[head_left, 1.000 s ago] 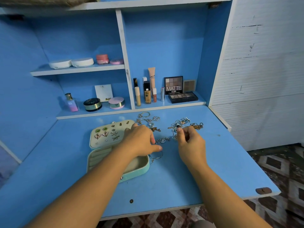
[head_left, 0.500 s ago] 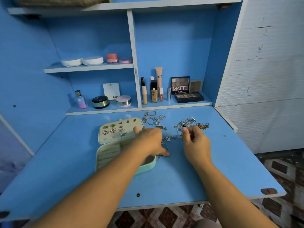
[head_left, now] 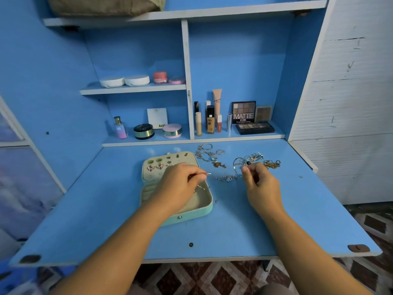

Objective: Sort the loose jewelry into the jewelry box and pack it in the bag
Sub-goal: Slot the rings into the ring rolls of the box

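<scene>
Our left hand (head_left: 180,184) pinches a thin silver piece (head_left: 205,173) over the open jewelry box (head_left: 205,206), which sits mid-desk (head_left: 234,231), nearer the back edge. Our right hand (head_left: 258,184) pinches a silver bracelet (head_left: 237,163) in the loose jewelry (head_left: 214,156) just right of the box. That jewelry looks tangled, so lifting the bracelet may drag neighbours along. The small piece could also slip past the box rim.

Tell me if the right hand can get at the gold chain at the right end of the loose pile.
Probably yes. The gold chain lies bare on the desk just beyond the right hand, with nothing between them; its curled fingers may have to open first.
</scene>
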A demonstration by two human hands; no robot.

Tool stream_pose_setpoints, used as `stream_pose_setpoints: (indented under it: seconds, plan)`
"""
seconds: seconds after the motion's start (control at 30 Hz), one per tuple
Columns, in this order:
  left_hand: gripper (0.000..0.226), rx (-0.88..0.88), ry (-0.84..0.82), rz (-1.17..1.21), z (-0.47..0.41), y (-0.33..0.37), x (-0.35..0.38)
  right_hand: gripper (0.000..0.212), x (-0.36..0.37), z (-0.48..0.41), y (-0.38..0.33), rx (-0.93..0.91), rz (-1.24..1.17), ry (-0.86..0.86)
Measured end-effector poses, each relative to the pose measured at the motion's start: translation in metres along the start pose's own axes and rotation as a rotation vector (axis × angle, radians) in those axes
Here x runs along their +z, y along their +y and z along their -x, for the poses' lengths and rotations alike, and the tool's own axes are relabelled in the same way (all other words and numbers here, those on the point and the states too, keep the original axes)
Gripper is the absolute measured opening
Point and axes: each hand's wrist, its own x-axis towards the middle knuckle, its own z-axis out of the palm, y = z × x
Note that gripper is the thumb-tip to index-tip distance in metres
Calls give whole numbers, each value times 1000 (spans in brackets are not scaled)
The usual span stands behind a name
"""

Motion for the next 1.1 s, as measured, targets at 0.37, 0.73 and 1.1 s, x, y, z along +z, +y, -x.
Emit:
stream_pose_setpoints:
  seconds: [0.37,0.73,1.1]
  plan:
    - [8,-100,-27,-160,25,-35,-13,22,5,10,-5,-93,85,-67]
    - [68,-98,82,-202,50,-55,-25,23,4,12,-6,-141,122,-119]
    - [115,-132,-37,-93,66,-83,-24,13,14,20,-30,-157,72,-177]
